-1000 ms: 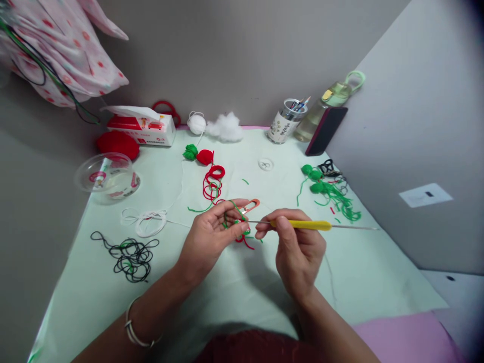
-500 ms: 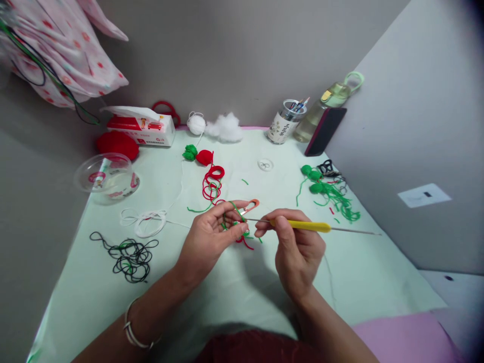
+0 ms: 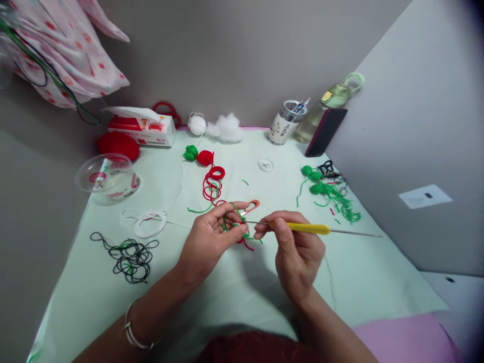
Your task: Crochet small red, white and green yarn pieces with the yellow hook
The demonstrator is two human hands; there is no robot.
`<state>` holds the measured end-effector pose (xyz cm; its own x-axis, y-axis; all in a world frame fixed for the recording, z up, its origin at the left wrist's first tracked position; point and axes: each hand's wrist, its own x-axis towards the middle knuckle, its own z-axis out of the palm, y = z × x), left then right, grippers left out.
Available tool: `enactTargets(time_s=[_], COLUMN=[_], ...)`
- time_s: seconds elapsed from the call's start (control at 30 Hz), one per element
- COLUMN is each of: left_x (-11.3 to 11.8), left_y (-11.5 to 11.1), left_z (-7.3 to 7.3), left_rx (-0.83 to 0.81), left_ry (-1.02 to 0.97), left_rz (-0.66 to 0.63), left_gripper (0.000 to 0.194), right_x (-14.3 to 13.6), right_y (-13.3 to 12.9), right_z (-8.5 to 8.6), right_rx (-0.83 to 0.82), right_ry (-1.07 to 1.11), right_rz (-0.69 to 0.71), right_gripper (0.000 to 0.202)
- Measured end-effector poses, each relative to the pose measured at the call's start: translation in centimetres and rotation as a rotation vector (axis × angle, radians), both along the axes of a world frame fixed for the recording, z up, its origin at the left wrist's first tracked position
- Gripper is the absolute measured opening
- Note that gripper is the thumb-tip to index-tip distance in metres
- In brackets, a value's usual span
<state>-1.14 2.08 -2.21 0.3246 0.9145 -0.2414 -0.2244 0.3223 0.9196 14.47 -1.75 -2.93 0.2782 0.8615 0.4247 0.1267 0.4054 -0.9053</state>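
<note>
- Pen jar (image 3: 280, 132), back right: holds upright pencils; bottle (image 3: 312, 121) just beside it, contents unclear, with a dark phone (image 3: 326, 133) in front
- Tissue box (image 3: 163, 133), back left: white tissue sticking up from the top
- Clear tub (image 3: 126, 188), left: I cannot make out any contents
- Small dish (image 3: 265, 170), beyond my hands: thin dark bits inside, too small to identify
- Crochet piece (image 3: 246, 235): small, green with red and white, red tail trailing; located at my left fingertips, above the table, partly hidden
- My left hand (image 3: 215, 229): thumb and fingers pinching the piece; green strand (image 3: 238, 210) crosses the index finger; orange clip (image 3: 256, 203) beside the fingertips
- My right hand (image 3: 298, 252): fingers closed round the yellow-handled hook (image 3: 308, 228), its thin metal end reaching the piece
- Surface: pale green cover (image 3: 212, 307) bearing black cord (image 3: 132, 259), white cord (image 3: 150, 223), red yarn (image 3: 205, 158)
- Room: grey walls (image 3: 234, 60), spotted pink fabric (image 3: 71, 60) hanging upper left
</note>
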Motion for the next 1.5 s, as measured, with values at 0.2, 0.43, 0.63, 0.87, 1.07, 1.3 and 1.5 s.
enactTargets(time_s=[0.2, 0.43, 0.63, 0.87, 1.07, 1.3, 1.5], left_x=[-0.05, -0.06, -0.07, 0.12, 0.15, 0.13, 0.20], left_y=[0.02, 0.03, -0.15, -0.11, -0.05, -0.05, -0.08], left_z=[-0.06, -0.10, -0.09, -0.02, 0.41, 0.44, 0.19], left_rx=[0.004, 0.005, 0.007, 0.001, -0.011, -0.010, 0.013], left_ry=[0.018, 0.013, 0.023, 0.027, 0.027, 0.030, 0.028], left_rz=[0.005, -0.005, -0.008, -0.004, 0.009, 0.016, 0.006], left_gripper=[0.034, 0.033, 0.034, 0.035, 0.034, 0.031, 0.029], right_x=[0.08, 0.07, 0.07, 0.13, 0.09, 0.17, 0.40], right_y=[-0.06, -0.19, -0.08, -0.08, -0.18, -0.25, -0.25], right_z=[-0.10, -0.02, 0.05, 0.04, 0.09, -0.03, -0.09], right_rx=[0.005, 0.025, 0.015, 0.011, 0.001, 0.003, 0.020], right_ry=[-0.027, -0.019, -0.063, -0.073, -0.087, -0.085, -0.177], right_rz=[-0.007, 0.014, 0.008, -0.006, -0.025, -0.026, -0.017], right_gripper=[0.017, 0.017, 0.017, 0.017, 0.017, 0.017, 0.017])
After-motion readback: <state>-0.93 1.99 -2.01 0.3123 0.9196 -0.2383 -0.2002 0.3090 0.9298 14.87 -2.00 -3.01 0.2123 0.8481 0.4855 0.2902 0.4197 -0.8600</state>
